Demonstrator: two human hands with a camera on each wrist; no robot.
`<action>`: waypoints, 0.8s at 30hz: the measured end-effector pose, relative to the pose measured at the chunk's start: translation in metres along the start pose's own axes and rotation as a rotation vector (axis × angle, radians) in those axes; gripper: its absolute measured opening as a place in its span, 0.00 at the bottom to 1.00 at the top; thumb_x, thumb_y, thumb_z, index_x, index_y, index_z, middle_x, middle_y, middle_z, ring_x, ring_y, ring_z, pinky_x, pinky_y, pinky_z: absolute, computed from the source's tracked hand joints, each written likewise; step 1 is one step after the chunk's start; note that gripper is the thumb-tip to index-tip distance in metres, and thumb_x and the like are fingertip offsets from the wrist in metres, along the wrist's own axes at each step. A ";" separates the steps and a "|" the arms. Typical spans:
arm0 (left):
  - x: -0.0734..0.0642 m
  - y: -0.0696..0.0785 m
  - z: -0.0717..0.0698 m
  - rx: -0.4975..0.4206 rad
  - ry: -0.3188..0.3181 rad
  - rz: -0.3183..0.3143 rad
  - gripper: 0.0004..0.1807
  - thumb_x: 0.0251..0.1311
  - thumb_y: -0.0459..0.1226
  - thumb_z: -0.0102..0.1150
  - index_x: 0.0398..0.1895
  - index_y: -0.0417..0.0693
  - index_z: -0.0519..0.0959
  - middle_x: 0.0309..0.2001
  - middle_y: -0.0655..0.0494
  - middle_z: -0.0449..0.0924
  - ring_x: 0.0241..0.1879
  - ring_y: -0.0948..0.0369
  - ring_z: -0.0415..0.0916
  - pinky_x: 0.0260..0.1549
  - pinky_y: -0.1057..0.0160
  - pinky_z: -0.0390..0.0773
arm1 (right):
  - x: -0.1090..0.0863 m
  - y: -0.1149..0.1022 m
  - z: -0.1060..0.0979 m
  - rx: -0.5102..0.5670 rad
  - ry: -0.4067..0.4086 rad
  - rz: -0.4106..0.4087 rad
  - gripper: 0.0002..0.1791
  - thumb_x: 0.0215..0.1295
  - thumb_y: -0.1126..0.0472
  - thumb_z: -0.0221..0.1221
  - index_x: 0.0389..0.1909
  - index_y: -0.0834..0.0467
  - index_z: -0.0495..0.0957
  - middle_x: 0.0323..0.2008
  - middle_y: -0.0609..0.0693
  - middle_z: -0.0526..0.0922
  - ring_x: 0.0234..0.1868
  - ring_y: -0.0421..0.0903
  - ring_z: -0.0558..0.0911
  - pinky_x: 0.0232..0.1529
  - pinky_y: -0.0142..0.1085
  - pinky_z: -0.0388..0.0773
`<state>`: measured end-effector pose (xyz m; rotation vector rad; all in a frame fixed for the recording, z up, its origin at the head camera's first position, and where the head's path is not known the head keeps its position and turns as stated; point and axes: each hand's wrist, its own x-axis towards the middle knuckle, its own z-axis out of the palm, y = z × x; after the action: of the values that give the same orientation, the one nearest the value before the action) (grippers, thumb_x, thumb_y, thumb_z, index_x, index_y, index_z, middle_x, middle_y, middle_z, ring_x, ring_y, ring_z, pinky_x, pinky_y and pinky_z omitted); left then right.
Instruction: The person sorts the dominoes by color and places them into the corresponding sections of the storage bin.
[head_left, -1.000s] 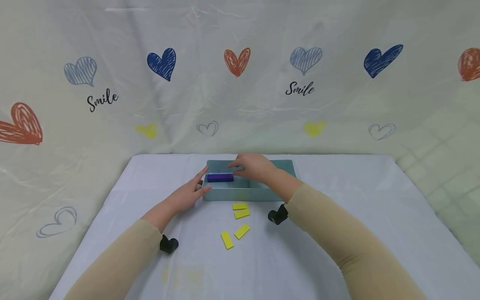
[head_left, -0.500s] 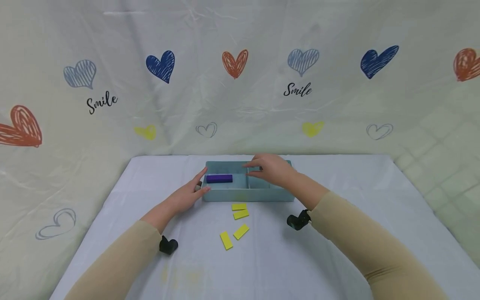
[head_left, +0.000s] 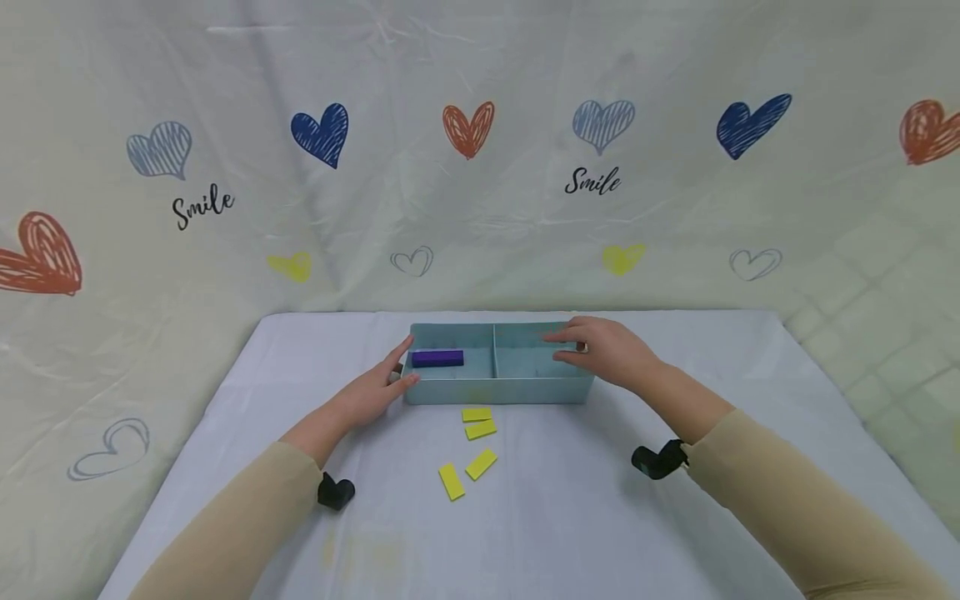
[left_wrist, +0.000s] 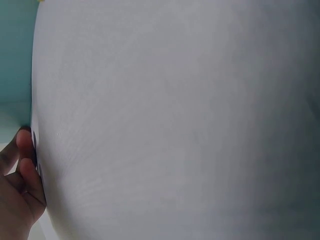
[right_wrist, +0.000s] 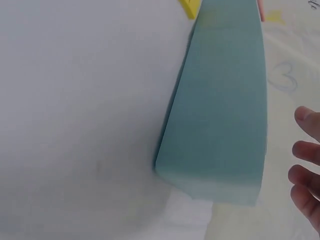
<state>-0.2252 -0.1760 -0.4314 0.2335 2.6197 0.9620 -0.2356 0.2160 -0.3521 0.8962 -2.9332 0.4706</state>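
A blue-green, long two-part box (head_left: 495,392) is touched at one end by the left hand (head_left: 366,393), fingers spread; over its other end the right hand (head_left: 611,348) is held, fingers loosely parted. A long purple block (head_left: 437,358) is seen inside, beside the left hand. Four flat yellow strips (head_left: 452,482) are seen between the wrists.

Plain beige long left sleeve (head_left: 232,517), matching right sleeve (head_left: 806,508) with creases, small black rounded wrist cameras (head_left: 335,492), bare fingers (right_wrist: 307,151)
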 end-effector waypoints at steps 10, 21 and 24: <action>-0.002 0.002 0.001 0.001 0.007 -0.005 0.43 0.67 0.66 0.44 0.77 0.83 0.34 0.72 0.42 0.60 0.67 0.41 0.65 0.64 0.34 0.59 | -0.026 0.030 -0.008 0.035 0.038 0.076 0.19 0.63 0.55 0.67 0.55 0.50 0.84 0.45 0.46 0.84 0.37 0.41 0.78 0.36 0.37 0.76; -0.003 0.002 0.000 -0.016 0.003 -0.002 0.42 0.68 0.64 0.45 0.77 0.84 0.34 0.72 0.42 0.60 0.67 0.41 0.64 0.64 0.33 0.58 | -0.031 0.044 -0.002 0.156 -0.044 0.187 0.29 0.64 0.44 0.65 0.63 0.51 0.79 0.46 0.45 0.82 0.40 0.44 0.76 0.36 0.38 0.75; -0.002 0.000 0.000 -0.009 0.009 0.006 0.42 0.68 0.65 0.45 0.77 0.84 0.34 0.72 0.42 0.61 0.67 0.41 0.64 0.64 0.33 0.59 | -0.030 0.051 0.005 0.212 -0.087 0.222 0.34 0.64 0.40 0.63 0.67 0.51 0.74 0.51 0.51 0.80 0.45 0.46 0.76 0.39 0.39 0.75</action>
<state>-0.2234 -0.1764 -0.4313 0.2350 2.6233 0.9785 -0.2383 0.2712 -0.3744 0.6230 -3.1231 0.7863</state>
